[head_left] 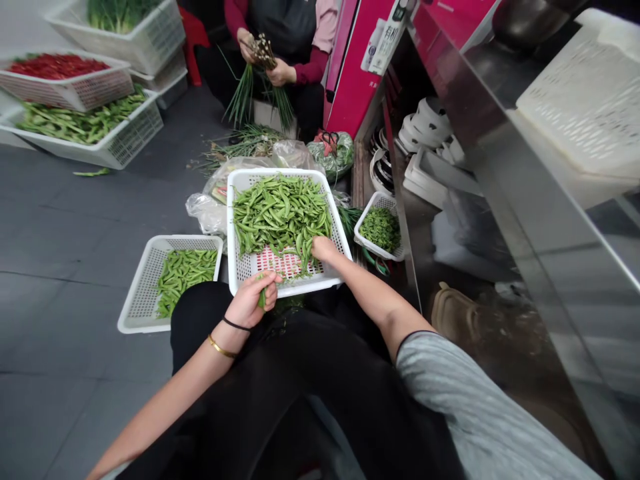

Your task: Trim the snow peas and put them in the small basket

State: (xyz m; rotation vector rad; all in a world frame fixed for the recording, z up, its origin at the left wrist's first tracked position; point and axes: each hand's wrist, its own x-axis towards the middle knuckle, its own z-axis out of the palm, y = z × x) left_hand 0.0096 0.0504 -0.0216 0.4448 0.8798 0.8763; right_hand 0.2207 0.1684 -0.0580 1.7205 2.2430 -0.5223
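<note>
A white plastic basket [237,267] stands in front of me, with a heap of green pea pods [283,210] toward its far side. My left hand [255,293] is closed around a few pea pods at the basket's near left corner. Inside the basket, on the right, my right hand [324,249] has its fingers bent down at the edge of the heap; the pods hide what its fingertips hold, if anything. To the left on the floor sits a second white basket [137,293] with more pods along its right side.
Across from me a person [280,70] holds a bunch of long green stalks. Stacked baskets [120,143] of vegetables stand at the far left. A small basket of leafy greens [380,230] and a steel counter [500,133] are on the right. Plastic bags [207,213] lie behind my basket.
</note>
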